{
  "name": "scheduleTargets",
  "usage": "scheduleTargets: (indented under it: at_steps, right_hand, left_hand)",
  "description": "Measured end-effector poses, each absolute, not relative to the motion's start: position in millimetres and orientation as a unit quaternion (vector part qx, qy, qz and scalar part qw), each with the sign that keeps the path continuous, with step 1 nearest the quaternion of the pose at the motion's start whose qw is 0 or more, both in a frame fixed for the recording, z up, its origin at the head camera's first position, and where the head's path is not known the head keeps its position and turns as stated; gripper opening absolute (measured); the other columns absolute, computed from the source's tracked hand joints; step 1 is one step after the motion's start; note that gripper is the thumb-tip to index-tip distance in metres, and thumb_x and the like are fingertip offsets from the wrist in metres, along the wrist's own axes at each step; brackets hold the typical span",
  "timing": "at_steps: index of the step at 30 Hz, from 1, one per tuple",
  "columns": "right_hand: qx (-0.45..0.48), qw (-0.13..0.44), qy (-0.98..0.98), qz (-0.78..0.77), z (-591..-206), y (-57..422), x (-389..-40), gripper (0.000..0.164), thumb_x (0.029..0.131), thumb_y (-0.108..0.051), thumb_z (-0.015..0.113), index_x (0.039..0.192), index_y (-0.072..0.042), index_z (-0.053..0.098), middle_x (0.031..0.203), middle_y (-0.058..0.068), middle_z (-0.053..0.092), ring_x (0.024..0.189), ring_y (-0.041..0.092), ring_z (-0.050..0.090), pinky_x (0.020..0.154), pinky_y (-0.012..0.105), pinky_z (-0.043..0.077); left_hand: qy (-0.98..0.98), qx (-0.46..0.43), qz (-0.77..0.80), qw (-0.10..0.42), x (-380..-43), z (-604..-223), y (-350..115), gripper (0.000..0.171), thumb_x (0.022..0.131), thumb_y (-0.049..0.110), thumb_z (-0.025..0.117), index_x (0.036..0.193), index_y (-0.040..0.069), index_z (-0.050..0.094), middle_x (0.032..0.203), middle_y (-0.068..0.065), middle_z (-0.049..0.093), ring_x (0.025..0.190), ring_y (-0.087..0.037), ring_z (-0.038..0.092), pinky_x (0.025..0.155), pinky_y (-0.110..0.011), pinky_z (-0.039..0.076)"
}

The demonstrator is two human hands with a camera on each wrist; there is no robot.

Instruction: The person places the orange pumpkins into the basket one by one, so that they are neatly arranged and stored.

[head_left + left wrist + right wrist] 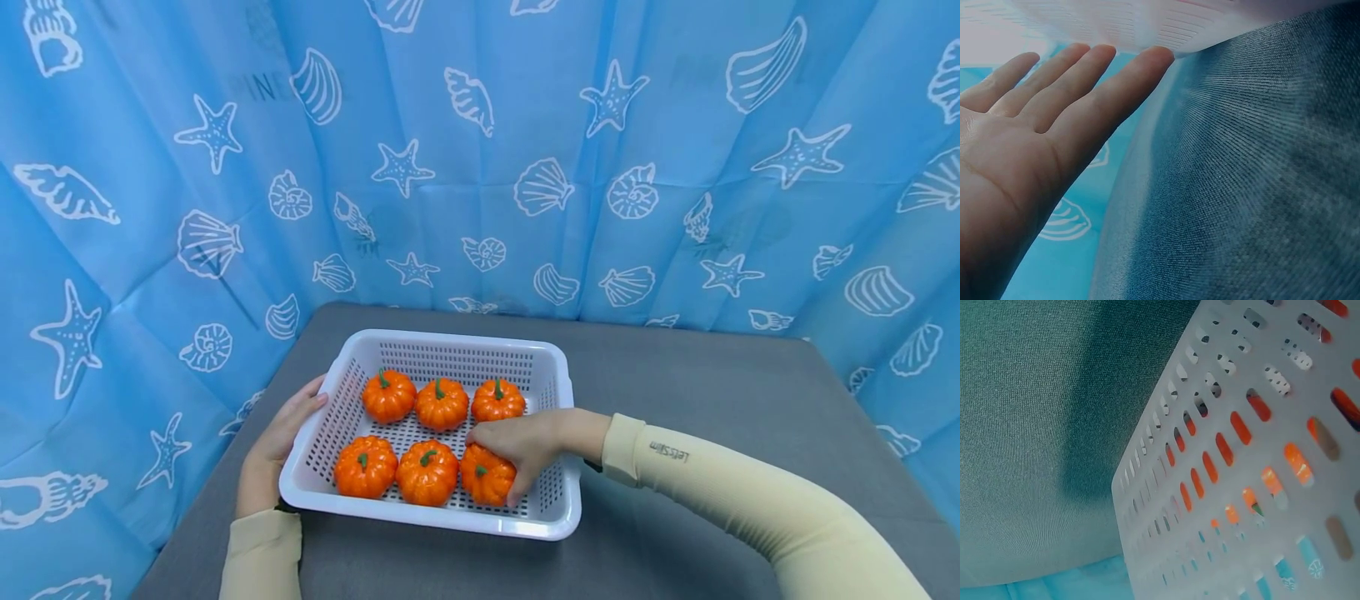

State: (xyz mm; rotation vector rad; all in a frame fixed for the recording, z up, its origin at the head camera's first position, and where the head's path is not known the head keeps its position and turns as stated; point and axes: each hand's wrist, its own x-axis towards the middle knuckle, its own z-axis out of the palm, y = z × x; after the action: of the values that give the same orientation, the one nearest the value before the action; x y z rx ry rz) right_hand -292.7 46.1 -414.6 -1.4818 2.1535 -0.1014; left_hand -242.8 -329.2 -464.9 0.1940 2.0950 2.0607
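A white plastic basket (420,514) with slotted walls holds several small orange pumpkins with green stems, set in two rows. My right hand (528,442) reaches over the basket's right rim and grips the front-right pumpkin (487,477), fingers over its top and thumb at its near side. In the right wrist view the slotted basket wall (1147,519) hides that hand. At the basket's left end is my left hand (285,425); in the left wrist view its straight fingers (1110,87) meet the outer wall. Beside the gripped pumpkin sits the front-middle pumpkin (427,487).
The basket stands on a grey cloth-covered table (690,383). Behind and to the left hangs a blue curtain (510,125) printed with white shells and starfish. Three pumpkins form the back row, among them the back-right pumpkin (497,400), close to my right hand.
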Motion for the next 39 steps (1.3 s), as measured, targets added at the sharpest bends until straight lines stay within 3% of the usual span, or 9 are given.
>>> scheduleTargets:
  at_steps: [31,39]
  right_hand:
    - [-0.469,0.318,0.822,-0.058,-422.0,40.4,-301.1,0.104,0.061,-0.057,0.077,0.145,-0.020,0.028,0.145,-0.007,0.038,0.128,0.012,0.040,0.112,0.044,0.031]
    - [-0.466,0.317,0.824,-0.059,-424.1,39.2,-304.1,0.100,0.060,-0.052,0.081,0.141,-0.022,0.032,0.137,-0.009,0.044,0.121,0.011,0.045,0.109,0.043,0.037]
  left_hand:
    - [0.694,0.073,0.708,0.109,-244.6,-463.9,-329.7,0.049,0.103,0.029,0.034,0.150,0.024,0.021,0.135,-0.013,0.048,0.109,-0.032,0.060,0.085,-0.054,0.052]
    - [0.698,0.068,0.705,0.106,-243.8,-464.6,-330.0,0.050,0.103,0.030,0.034,0.150,0.025,0.021,0.136,-0.012,0.047,0.110,-0.031,0.060,0.085,-0.053,0.052]
